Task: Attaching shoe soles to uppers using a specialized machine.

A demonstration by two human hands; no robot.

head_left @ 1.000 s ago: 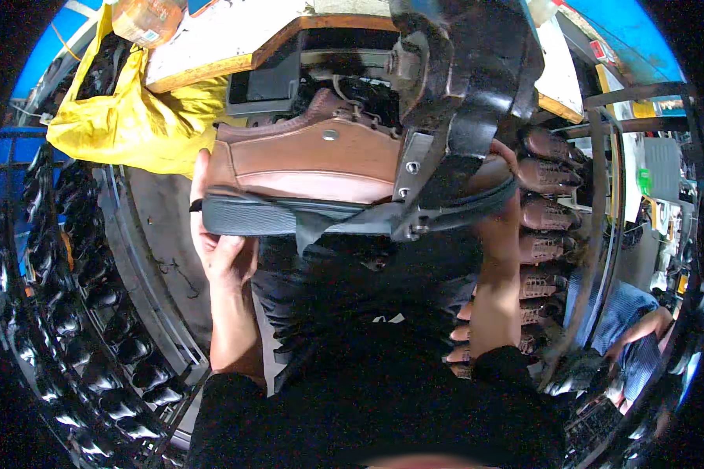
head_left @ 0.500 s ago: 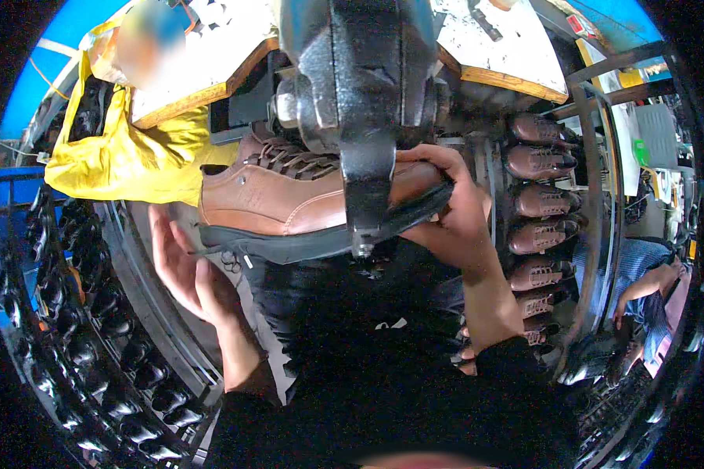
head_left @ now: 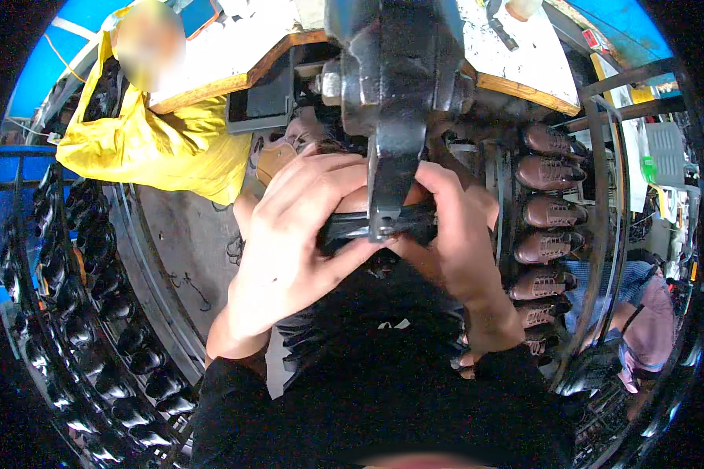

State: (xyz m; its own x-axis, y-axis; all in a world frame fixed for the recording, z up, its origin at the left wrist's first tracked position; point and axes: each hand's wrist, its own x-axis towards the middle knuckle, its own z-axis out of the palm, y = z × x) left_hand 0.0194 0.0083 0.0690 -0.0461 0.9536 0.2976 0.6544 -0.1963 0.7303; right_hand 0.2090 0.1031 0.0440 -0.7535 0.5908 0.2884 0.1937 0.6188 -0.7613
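A smooth brown shoe [head_left: 353, 202] with a black sole is mid-scene, a glossy black machine arm [head_left: 399, 141] crossing over it. The left hand [head_left: 281, 234], half-curled, grips its left part; the right hand [head_left: 465, 234], similarly curved, holds its right end. Far left, a crinkled yellow plastic bag [head_left: 156, 160] shows dark contents at its mouth, near a white, wood-edged table [head_left: 266, 35]. Brown lace-up shoes [head_left: 550, 211] line the right.
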